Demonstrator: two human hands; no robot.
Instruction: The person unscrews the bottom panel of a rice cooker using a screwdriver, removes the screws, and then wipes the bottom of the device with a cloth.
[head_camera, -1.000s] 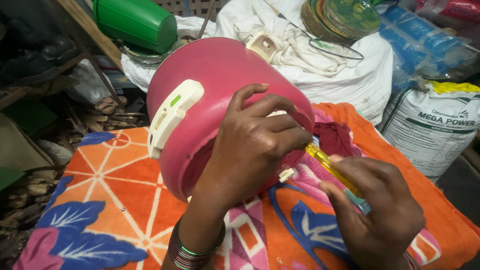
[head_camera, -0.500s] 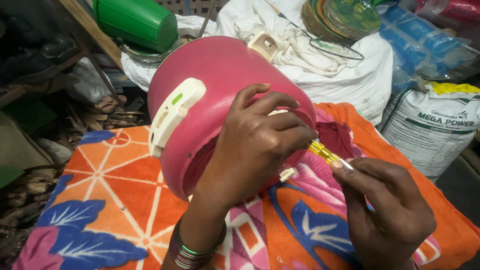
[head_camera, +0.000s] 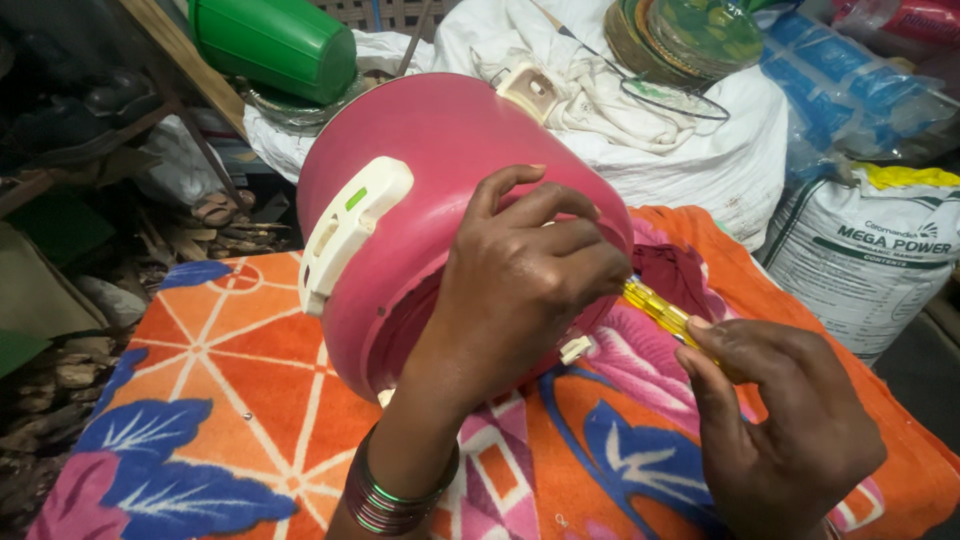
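Note:
A pink round appliance body (head_camera: 420, 170) lies tilted on its side on an orange flowered cloth (head_camera: 230, 400). It has a cream side handle (head_camera: 345, 235) with a small green mark. My left hand (head_camera: 520, 280) grips the appliance's underside rim, fingers curled over it. My right hand (head_camera: 780, 420) holds a yellow-handled screwdriver (head_camera: 660, 310) whose tip points in under my left fingers, where it is hidden. Bangles circle my left wrist.
A green plastic container (head_camera: 275, 40) lies at the back left. White cloth sacks (head_camera: 700, 150) with stacked plates (head_camera: 680, 35) sit behind. A printed white bag (head_camera: 860, 260) stands at the right. Wood scraps and clutter (head_camera: 220, 225) lie at the left.
My right hand has shifted slightly right and turned on the screwdriver handle. The appliance and my left hand have stayed almost in place.

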